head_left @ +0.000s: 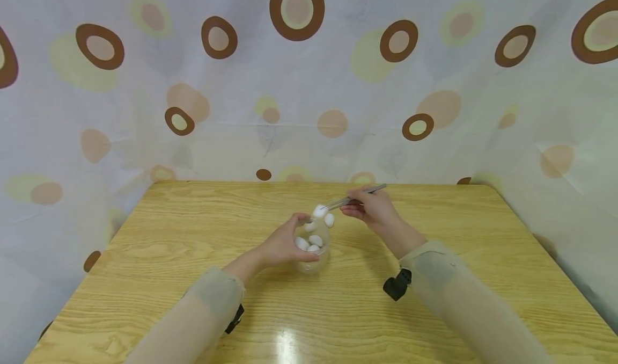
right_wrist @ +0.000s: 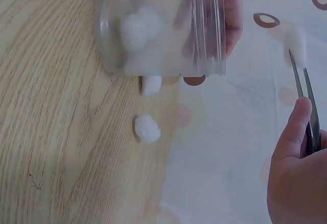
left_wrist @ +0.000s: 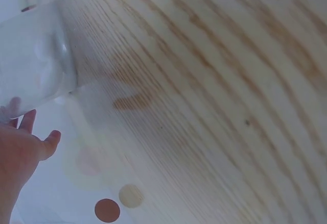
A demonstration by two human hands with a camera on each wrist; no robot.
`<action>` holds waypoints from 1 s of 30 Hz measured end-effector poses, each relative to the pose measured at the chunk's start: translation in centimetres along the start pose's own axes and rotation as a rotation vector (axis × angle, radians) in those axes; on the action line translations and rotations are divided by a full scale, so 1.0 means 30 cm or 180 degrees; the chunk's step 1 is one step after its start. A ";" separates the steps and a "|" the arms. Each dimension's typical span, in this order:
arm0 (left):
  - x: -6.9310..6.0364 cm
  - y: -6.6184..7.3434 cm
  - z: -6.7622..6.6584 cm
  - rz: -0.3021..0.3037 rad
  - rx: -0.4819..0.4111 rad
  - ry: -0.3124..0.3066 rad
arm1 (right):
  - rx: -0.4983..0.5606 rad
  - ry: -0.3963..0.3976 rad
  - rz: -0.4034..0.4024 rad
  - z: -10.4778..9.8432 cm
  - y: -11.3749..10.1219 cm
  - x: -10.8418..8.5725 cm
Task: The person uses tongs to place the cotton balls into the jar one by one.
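My left hand (head_left: pixel 280 243) grips a clear jar (head_left: pixel 311 267), thumb on the near side and fingers round the far side. Several white cotton balls (head_left: pixel 316 240) lie inside the jar, also showing through its wall in the right wrist view. In my right hand (head_left: pixel 380 212) is a pair of metal tweezers (right_wrist: pixel 313 119), pinched between thumb and fingers. Their tips hold one cotton ball (right_wrist: pixel 295 48) above the jar's mouth. Behind the jar, a loose cotton ball (right_wrist: pixel 147 128) lies on the table, with another cotton ball (right_wrist: pixel 152 84) partly hidden by the jar.
The wood-grain table (head_left: pixel 193 235) stretches to both sides. Round its back and sides hangs a pale cloth (head_left: pixel 309 85) with brown and yellow circles. A black device (head_left: pixel 398 284) is strapped at the right wrist.
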State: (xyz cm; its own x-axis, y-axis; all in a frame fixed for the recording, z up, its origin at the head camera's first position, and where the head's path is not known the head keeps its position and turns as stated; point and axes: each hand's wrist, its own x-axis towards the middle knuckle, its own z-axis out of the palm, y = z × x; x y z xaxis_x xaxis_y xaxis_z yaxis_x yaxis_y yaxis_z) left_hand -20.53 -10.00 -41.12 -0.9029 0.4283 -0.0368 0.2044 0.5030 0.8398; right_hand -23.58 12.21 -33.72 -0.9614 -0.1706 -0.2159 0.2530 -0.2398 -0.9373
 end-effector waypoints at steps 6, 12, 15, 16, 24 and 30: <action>0.004 0.002 0.002 -0.0039 -0.0033 -0.0022 | -0.0017 -0.0068 0.0082 0.014 0.015 -0.007; 0.007 0.004 0.002 -0.0022 -0.0042 -0.0033 | -0.0161 -0.0038 0.0098 0.015 0.046 -0.006; 0.007 0.000 0.003 -0.0013 -0.0051 -0.0037 | -0.0277 0.0002 0.0106 0.017 0.064 -0.005; 0.008 -0.002 0.003 -0.0006 -0.0052 -0.0038 | -0.0306 0.0004 0.0106 0.017 0.069 -0.005; 0.010 -0.004 0.004 0.0019 -0.0084 -0.0044 | -0.0393 -0.0041 0.0055 0.013 0.084 -0.010; 0.008 -0.001 0.004 0.0013 -0.0083 -0.0037 | -0.0315 0.0006 0.0019 0.004 0.077 -0.012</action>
State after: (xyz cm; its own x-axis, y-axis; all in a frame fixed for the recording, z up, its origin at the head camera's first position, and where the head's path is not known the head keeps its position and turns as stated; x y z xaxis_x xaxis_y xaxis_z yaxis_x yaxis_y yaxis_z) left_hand -20.70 -9.81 -41.21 -0.8976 0.4391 -0.0396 0.1980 0.4816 0.8537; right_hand -22.62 11.59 -35.78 -0.9601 -0.1698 -0.2222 0.2471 -0.1432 -0.9583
